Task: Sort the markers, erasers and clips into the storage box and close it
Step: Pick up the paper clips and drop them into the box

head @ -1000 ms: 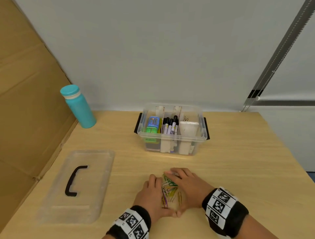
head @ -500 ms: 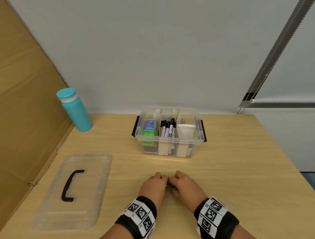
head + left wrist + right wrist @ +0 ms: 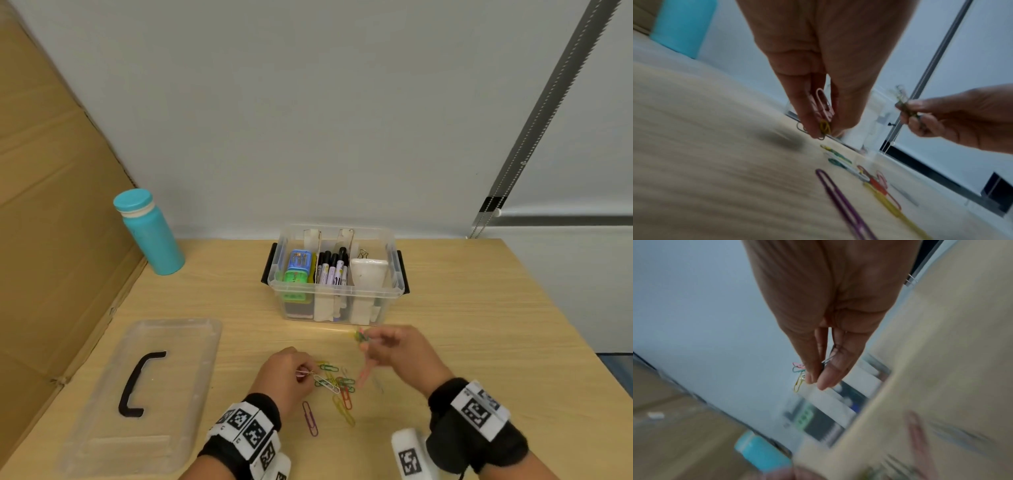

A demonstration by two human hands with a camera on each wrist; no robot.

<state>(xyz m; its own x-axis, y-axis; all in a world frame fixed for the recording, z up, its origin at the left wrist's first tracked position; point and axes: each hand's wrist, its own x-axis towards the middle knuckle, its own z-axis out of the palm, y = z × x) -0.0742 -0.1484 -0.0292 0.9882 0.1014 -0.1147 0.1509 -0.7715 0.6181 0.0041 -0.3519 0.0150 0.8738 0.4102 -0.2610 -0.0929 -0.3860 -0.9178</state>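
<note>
The clear storage box (image 3: 334, 298) stands open at the table's middle, holding markers (image 3: 330, 269), erasers (image 3: 296, 270) and a white divider cup. Several coloured paper clips (image 3: 337, 383) lie scattered on the table in front of it. My left hand (image 3: 291, 375) is low beside the pile and pinches a few clips (image 3: 823, 112), pink and yellow. My right hand (image 3: 394, 349) is raised just short of the box's front wall and pinches a small bunch of clips (image 3: 799, 374). A pink clip (image 3: 363, 375) hangs blurred beneath it.
The clear lid (image 3: 144, 390) with a black handle lies flat at the left. A teal bottle (image 3: 149, 233) stands at the back left beside a cardboard panel (image 3: 51, 222). The table's right edge (image 3: 582, 346) is near.
The hands, cupped together over the pile, have parted. My right hand rose toward the box with clips; my left stayed low, pinching a few. Loose clips lie uncovered between them.
</note>
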